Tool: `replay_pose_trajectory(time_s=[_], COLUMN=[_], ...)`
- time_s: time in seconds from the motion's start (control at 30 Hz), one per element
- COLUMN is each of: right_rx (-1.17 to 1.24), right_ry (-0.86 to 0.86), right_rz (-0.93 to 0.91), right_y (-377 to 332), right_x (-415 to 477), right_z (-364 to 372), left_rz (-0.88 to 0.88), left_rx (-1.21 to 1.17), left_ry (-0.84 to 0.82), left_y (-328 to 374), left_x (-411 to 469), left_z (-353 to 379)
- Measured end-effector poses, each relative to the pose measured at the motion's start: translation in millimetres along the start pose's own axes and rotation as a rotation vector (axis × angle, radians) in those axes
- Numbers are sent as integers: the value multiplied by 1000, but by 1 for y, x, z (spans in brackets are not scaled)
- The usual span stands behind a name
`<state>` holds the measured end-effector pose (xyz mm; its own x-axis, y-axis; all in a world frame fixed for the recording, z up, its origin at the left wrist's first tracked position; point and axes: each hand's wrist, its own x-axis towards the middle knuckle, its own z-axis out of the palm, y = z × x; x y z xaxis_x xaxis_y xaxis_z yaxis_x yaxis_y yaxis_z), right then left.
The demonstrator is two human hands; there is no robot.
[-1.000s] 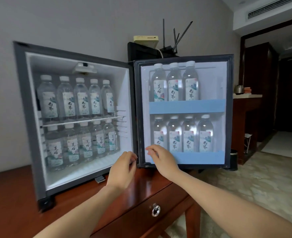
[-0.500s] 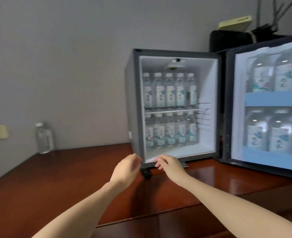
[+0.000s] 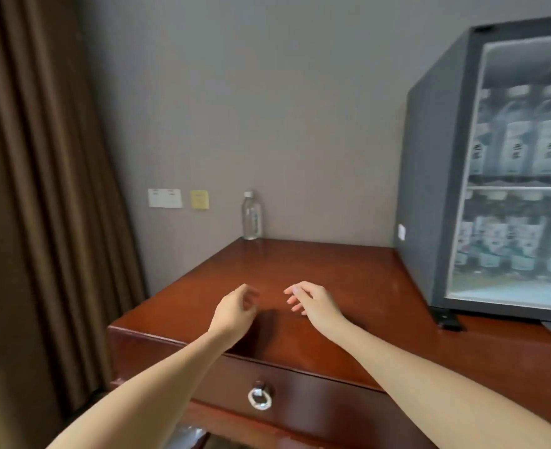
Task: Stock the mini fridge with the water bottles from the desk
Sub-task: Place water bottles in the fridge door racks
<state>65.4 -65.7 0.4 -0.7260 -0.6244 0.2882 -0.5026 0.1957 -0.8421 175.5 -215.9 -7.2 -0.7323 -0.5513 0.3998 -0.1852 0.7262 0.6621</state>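
- The view has swung left since half a second ago: the mini fridge (image 3: 429, 189) now sits at the right edge, its door out of view and the bottle rows inside blurred.
- The left hand (image 3: 235, 309) and right hand (image 3: 313, 303), earlier at the fridge's lower front edge, now hover over the table (image 3: 332, 264).
- Each grip is loose, the fingers gently curled and holding nothing.
- The lone water bottle (image 3: 252, 215) stands upright at the table's back edge by the wall, well beyond both hands.
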Motion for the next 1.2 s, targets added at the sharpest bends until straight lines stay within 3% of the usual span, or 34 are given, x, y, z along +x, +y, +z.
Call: replay_pose_trajectory(time_s=[0.17,0.47,1.2], right_rx=[189,264,291], right_ry=[0,75,54], right_rz=[54,93,75], right_y=[-15,-9,5], right_x=[19,49,89], right_z=[45,61,66], left_rz=[-203,-347,-341], left_rx=[-116,-128,-252], left_ry=[143,290,317], left_y=[-30,-46,-39], left_x=[2,29,73], left_z=[-20,-17,16])
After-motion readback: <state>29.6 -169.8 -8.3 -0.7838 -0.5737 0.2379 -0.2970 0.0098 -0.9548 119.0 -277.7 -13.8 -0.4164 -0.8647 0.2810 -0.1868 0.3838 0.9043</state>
